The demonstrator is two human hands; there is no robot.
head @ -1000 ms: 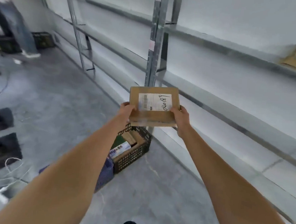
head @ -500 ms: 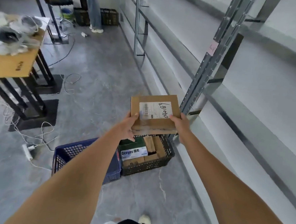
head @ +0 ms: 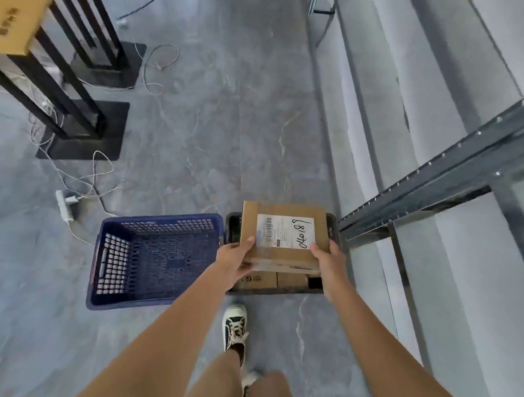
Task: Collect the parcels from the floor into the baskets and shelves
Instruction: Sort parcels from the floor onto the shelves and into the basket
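Holding parcel (head: pixel 284 234) over black basket (head: pixel 279 289), grey floor (head: pixel 217 108), shelving (head: pixel 442 167)

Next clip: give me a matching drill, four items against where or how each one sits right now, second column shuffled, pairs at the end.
1. parcel
2. blue basket
3. black basket
4. power strip

a. on the floor among white cables
b. empty
c. held in both hands
d. holds cardboard boxes, under the parcel

The left hand and right hand grip the parcel's sides.

Pairs: 1-c, 2-b, 3-d, 4-a

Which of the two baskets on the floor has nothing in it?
The blue basket, left of the black basket, which holds cardboard boxes under the held parcel.
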